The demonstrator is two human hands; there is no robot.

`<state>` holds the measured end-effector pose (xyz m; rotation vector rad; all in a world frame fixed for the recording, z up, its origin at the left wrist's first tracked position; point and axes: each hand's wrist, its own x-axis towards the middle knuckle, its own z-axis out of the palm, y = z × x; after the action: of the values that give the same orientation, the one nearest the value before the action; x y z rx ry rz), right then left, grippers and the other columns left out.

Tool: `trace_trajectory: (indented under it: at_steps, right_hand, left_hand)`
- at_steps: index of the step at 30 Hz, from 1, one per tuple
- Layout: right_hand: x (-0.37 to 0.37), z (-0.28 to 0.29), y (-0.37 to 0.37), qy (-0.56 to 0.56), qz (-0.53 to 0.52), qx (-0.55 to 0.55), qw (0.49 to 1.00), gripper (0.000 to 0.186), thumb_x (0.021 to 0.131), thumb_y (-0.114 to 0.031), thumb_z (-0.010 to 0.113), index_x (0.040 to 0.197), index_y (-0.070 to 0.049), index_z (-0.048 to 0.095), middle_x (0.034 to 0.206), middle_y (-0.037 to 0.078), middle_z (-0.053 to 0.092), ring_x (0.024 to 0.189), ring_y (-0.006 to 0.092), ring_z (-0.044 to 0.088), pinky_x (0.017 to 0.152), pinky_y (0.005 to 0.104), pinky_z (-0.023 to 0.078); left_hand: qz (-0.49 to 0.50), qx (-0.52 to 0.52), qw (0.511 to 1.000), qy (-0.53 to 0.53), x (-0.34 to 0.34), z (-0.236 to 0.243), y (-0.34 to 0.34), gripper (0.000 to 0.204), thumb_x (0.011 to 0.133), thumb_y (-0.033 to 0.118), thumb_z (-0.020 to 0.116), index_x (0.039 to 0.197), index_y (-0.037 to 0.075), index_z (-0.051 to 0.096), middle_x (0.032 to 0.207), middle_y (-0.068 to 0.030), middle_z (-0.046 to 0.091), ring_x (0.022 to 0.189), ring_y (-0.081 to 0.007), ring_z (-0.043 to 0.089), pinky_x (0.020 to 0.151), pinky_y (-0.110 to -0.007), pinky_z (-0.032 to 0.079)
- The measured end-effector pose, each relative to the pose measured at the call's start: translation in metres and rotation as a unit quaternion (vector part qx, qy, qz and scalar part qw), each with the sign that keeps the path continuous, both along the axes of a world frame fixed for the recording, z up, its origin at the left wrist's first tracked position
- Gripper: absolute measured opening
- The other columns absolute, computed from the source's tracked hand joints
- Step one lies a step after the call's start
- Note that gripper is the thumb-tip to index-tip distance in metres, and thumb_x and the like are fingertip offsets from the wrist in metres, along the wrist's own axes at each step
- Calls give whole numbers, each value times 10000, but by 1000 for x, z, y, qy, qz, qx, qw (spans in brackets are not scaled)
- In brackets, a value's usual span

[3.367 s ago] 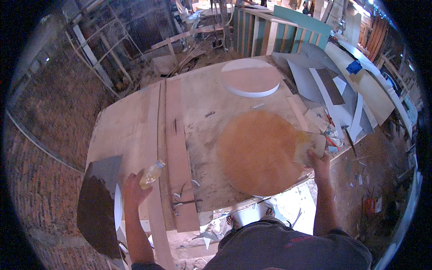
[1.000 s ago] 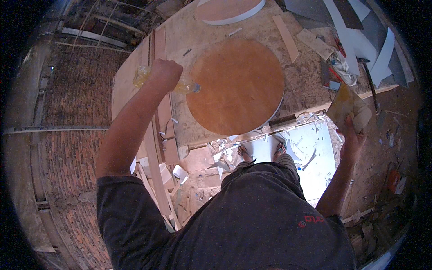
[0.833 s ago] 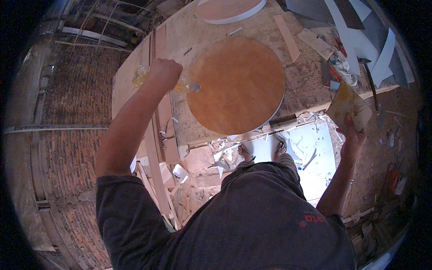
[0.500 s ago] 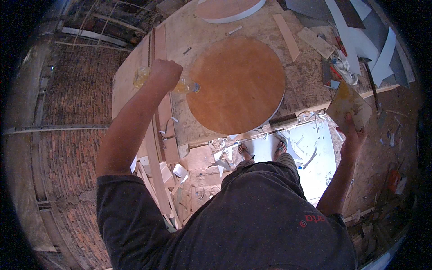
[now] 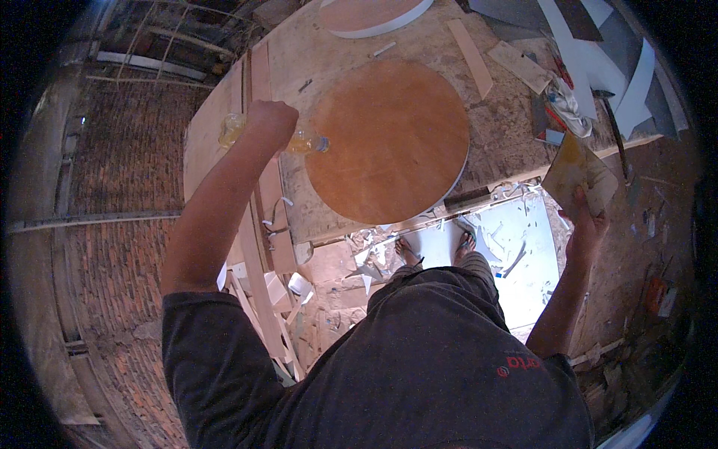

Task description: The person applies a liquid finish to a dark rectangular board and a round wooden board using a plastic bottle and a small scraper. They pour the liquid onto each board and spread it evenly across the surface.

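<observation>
My left hand (image 5: pixel 272 123) is wrapped round a clear plastic bottle (image 5: pixel 303 141) with yellowish liquid in it. The bottle lies tipped on its side, its neck pointing right over the left edge of a round brown board (image 5: pixel 389 142). Whether liquid comes out of it cannot be made out. The board has a thin pale edge and lies flat on the workbench (image 5: pixel 295 213). Off to the right, beyond the bench's near edge, my right hand (image 5: pixel 585 224) grips a thin, flat, four-sided sheet (image 5: pixel 582 176) with yellow-brown stains, thumb on its face.
Another round board (image 5: pixel 374 16) with a white rim lies at the far side. Wood strips (image 5: pixel 471 60), a white cloth (image 5: pixel 568 108), a hammer (image 5: pixel 617 135) and pale sheet offcuts (image 5: pixel 598 71) crowd the right. Scraps litter the floor around a white panel (image 5: pixel 516 247) underfoot.
The view has shifted slightly, so the bench and board sit a little further left. Both hands keep their holds with almost no movement.
</observation>
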<state>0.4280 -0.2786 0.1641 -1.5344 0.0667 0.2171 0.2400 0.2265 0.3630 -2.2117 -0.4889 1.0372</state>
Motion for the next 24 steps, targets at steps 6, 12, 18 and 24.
trace_trajectory:
  at_steps: [6, 12, 18, 24]
  right_hand:
    - [-1, 1, 1, 0, -9, 9, 1000, 450, 897, -242, 801, 1210, 44, 647, 1106, 130, 707, 894, 211, 720, 621, 340, 614]
    - [5, -10, -4, 3, 0, -1, 1000, 463, 898, -242, 800, 1222, 50, 643, 1128, 135, 702, 916, 214, 716, 628, 339, 616]
    - [5, -5, -3, 5, -10, 2, 1000, 475, 900, -243, 798, 1233, 55, 639, 1137, 136, 702, 925, 228, 715, 650, 350, 612]
    - [10, -7, -6, 6, 11, -13, 1000, 483, 896, -246, 801, 1242, 49, 637, 1141, 143, 705, 945, 230, 717, 652, 351, 611]
  left_hand:
    - [4, 6, 1000, 10, 4, -2, 1, 612, 546, 182, 986, 1098, 107, 734, 1090, -116, 747, 1038, -340, 727, 810, -469, 590]
    - [4, 2, 1000, -18, -1, -12, 11, 621, 536, 162, 986, 1103, 120, 735, 1090, -119, 746, 1068, -345, 716, 844, -481, 580]
    - [12, -6, 1000, -1, 4, -8, 5, 576, 585, 141, 959, 1115, 119, 737, 1092, -125, 745, 1065, -340, 719, 840, -480, 584]
    - [11, -3, 1000, 10, 2, -5, 4, 535, 644, 138, 935, 1135, 90, 728, 1087, -130, 748, 1058, -332, 726, 841, -475, 588]
